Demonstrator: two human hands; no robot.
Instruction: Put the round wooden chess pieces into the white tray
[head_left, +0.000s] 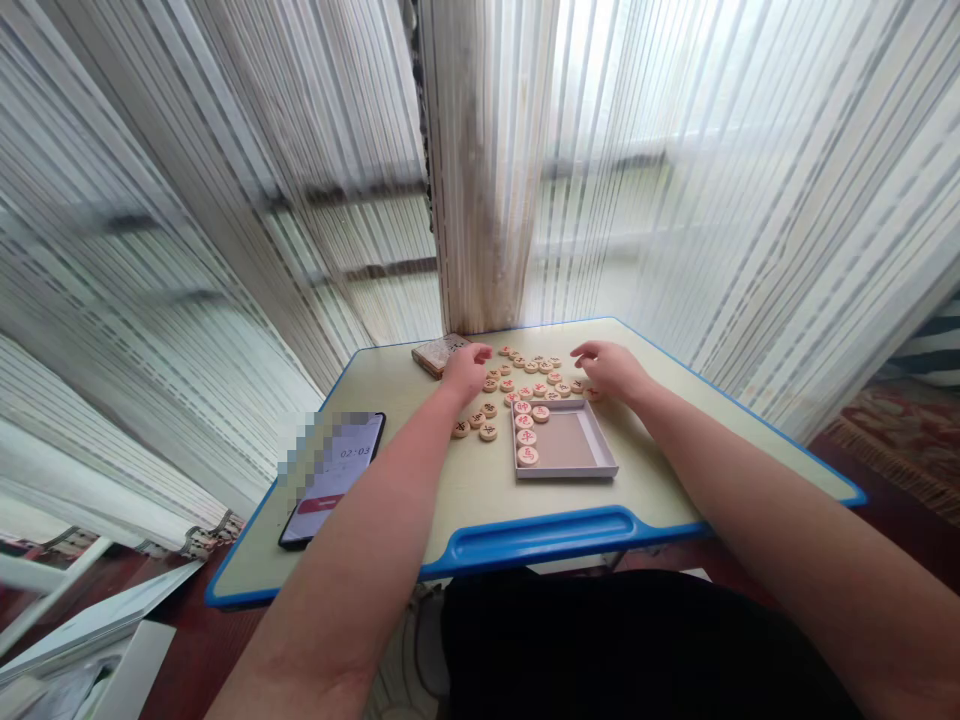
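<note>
Round wooden Chinese chess pieces (539, 390) with red or black characters lie scattered across the far middle of the table. Closer to me is a shallow, pale open box (605, 472). Inside it, several red-marked pieces (527, 438) form a column along the left wall, with one more (540, 413) beside the top of that column. My left hand (468, 370) hovers at the left of the scattered pieces, fingers loosely bent and apart, nothing visible in them. Over on the right, my right hand (611, 368) is open above the pieces near the box's far right corner, its fingertips pointing left.
A patterned box lid (439, 354) lies at the back left, partly behind my left hand. On the table's left side rests a phone (337, 480) showing a timer. The table (675, 440) has a raised blue rim and a front groove (544, 532). Sheer curtains (495, 170) hang close behind.
</note>
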